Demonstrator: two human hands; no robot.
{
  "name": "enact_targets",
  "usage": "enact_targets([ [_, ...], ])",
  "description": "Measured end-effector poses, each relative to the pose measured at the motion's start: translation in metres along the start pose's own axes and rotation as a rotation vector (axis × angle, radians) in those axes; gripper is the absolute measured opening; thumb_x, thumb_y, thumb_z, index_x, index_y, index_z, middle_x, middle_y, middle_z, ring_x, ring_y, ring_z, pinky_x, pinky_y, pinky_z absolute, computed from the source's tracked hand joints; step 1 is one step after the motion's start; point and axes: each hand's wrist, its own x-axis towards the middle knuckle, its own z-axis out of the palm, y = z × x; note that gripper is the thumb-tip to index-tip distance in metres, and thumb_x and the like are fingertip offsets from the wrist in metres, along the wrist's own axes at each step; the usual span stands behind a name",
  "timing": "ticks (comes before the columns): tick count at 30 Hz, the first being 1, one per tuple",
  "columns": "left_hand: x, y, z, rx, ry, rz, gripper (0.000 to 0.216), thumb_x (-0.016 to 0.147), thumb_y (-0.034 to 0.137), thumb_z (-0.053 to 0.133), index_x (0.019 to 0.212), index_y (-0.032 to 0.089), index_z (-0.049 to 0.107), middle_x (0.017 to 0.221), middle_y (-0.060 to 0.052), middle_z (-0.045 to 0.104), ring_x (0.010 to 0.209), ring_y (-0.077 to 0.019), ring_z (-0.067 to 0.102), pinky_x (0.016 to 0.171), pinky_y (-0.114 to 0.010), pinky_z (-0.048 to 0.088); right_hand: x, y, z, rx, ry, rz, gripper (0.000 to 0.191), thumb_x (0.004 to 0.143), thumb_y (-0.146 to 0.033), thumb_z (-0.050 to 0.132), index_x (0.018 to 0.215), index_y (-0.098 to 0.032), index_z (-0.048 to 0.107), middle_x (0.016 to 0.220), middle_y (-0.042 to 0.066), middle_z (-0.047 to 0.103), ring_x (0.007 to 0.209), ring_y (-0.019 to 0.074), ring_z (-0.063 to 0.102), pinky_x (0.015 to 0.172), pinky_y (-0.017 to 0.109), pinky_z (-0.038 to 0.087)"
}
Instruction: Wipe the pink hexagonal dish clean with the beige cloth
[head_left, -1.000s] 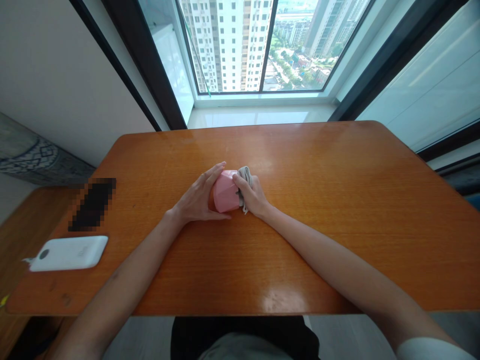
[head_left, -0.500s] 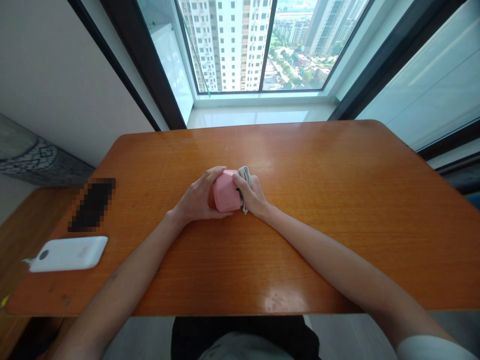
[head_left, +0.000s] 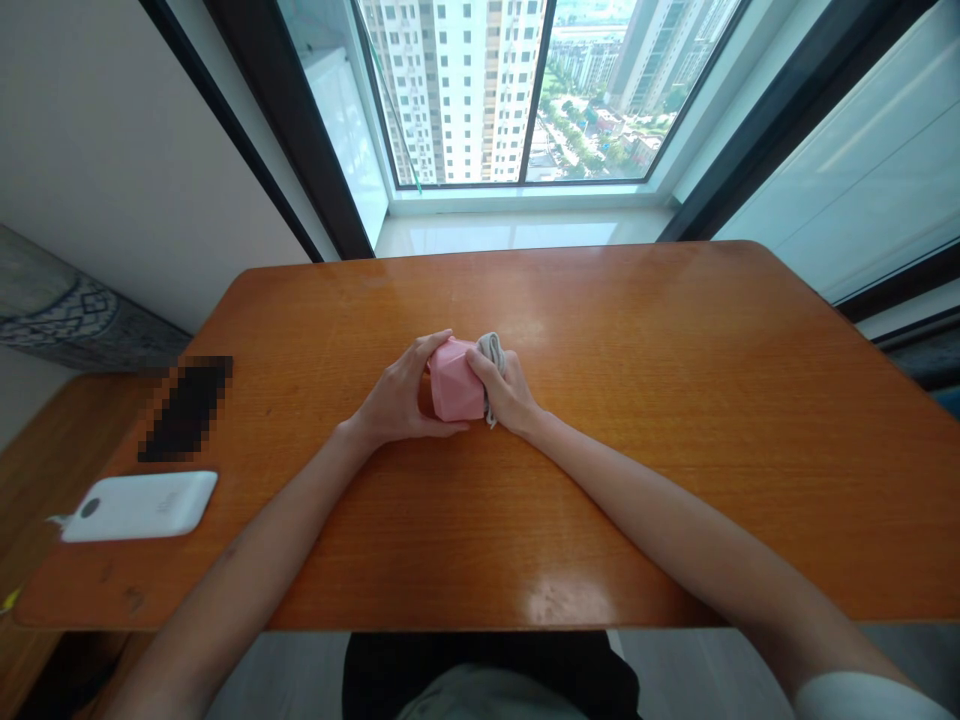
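Note:
A pink faceted object [head_left: 454, 383], maybe a cup lying on its side, rests at the middle of the orange wooden table [head_left: 675, 400]. My left hand [head_left: 397, 398] wraps round its left side and holds it. My right hand [head_left: 510, 392] is closed on a small grey cloth [head_left: 493, 350] and presses it against the pink object's right side. Most of the cloth is hidden under my fingers.
A white power bank [head_left: 139, 505] lies near the table's left front corner, and a dark pixelated flat thing [head_left: 186, 407] sits just behind it. A large window [head_left: 517, 90] stands beyond the far edge of the table.
The pink object has turned a little in my left hand, whose fingers have curled tighter over its top. My right hand with the cloth has shifted only slightly.

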Motion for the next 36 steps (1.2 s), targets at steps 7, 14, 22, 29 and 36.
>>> enact_targets([
  [7, 0.001, 0.003, 0.001, -0.092, -0.015, -0.097, 0.121, 0.069, 0.06, 0.1, 0.168, 0.022, 0.041, 0.152, -0.019, 0.067, 0.119, -0.0338, 0.077, 0.1, -0.043, 0.065, -0.001, 0.002, 0.0, 0.004, 0.003, -0.004, 0.06, 0.103, -0.073, 0.057, 0.07, -0.024, 0.046, 0.066, -0.005, 0.041, 0.062, 0.0109, 0.038, 0.057, 0.028, 0.03],
  [14, -0.001, -0.004, 0.004, -0.171, -0.04, -0.169, 0.115, 0.074, 0.063, 0.095, 0.167, 0.021, 0.042, 0.141, -0.018, 0.072, 0.101, -0.0286, 0.077, 0.086, -0.038, 0.063, 0.0, 0.001, 0.001, -0.02, 0.003, 0.007, 0.065, 0.1, -0.079, 0.057, 0.069, -0.025, 0.042, 0.065, -0.006, 0.037, 0.061, 0.0104, 0.035, 0.056, 0.028, 0.028],
  [22, -0.001, -0.007, 0.007, -0.226, -0.047, -0.207, 0.112, 0.077, 0.074, 0.087, 0.166, 0.022, 0.044, 0.146, -0.018, 0.07, 0.113, -0.0339, 0.074, 0.096, -0.044, 0.061, 0.0, 0.002, 0.0, -0.042, 0.011, -0.011, 0.064, 0.099, -0.079, 0.056, 0.069, -0.025, 0.041, 0.064, -0.006, 0.036, 0.06, 0.0101, 0.035, 0.055, 0.028, 0.028],
  [29, -0.002, -0.011, 0.007, -0.213, -0.054, -0.208, 0.106, 0.085, 0.087, 0.072, 0.162, 0.018, 0.051, 0.143, -0.019, 0.072, 0.121, -0.0387, 0.072, 0.107, -0.051, 0.057, 0.0, -0.006, 0.0, -0.069, -0.021, -0.02, 0.066, 0.099, -0.082, 0.053, 0.067, -0.026, 0.04, 0.058, -0.006, 0.036, 0.057, 0.0093, 0.034, 0.053, 0.027, 0.028],
  [36, -0.007, -0.014, 0.01, -0.195, -0.053, -0.181, 0.11, 0.087, 0.089, 0.069, 0.17, 0.02, 0.044, 0.15, -0.02, 0.068, 0.128, -0.042, 0.07, 0.112, -0.058, 0.055, -0.001, -0.004, 0.001, -0.047, -0.024, -0.025, 0.065, 0.101, -0.079, 0.055, 0.066, -0.025, 0.041, 0.058, -0.007, 0.037, 0.055, 0.0087, 0.034, 0.052, 0.026, 0.028],
])
